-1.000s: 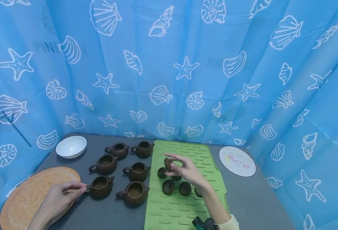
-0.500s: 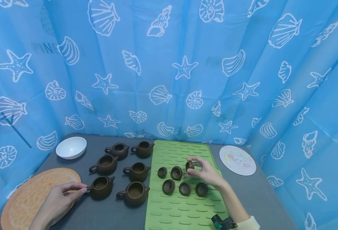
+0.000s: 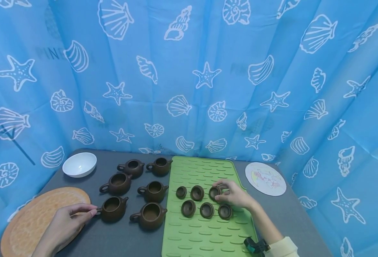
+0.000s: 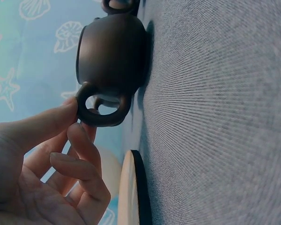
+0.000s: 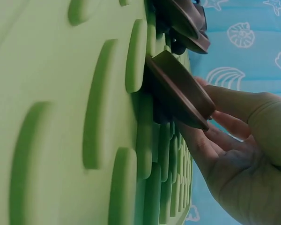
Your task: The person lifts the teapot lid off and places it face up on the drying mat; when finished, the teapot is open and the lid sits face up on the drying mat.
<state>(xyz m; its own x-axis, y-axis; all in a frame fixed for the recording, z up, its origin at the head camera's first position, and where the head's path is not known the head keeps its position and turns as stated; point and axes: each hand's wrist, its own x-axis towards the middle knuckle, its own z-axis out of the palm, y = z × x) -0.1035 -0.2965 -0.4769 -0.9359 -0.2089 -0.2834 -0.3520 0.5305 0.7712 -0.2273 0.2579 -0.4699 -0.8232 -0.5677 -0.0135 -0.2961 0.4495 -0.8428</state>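
My left hand [image 3: 63, 223] pinches the handle of a dark brown teapot [image 3: 113, 208] standing upright and lidless on the grey table. In the left wrist view, thumb and finger meet on the teapot's loop handle [image 4: 105, 119]. On the green mat, my right hand [image 3: 235, 194] holds a small brown teapot lid [image 3: 214, 193] between thumb and fingers, hollow side up. That lid is the right one of the far row. In the right wrist view, another lid [image 5: 185, 89] partly hides the fingertips. Several more upturned lids [image 3: 206, 210] lie in two rows beside it.
Several more lidless teapots [image 3: 150, 216] stand left of the green mat [image 3: 189, 235]. A white bowl [image 3: 79, 165] sits at the back left, a round tan board [image 3: 25, 221] at the left edge. A white disc with a drawing [image 3: 265, 180] lies right of the mat.
My right hand has carried the lid rightward, turned it hollow side up and lowered it to the right end of the far row. The left hand stays on the teapot handle.
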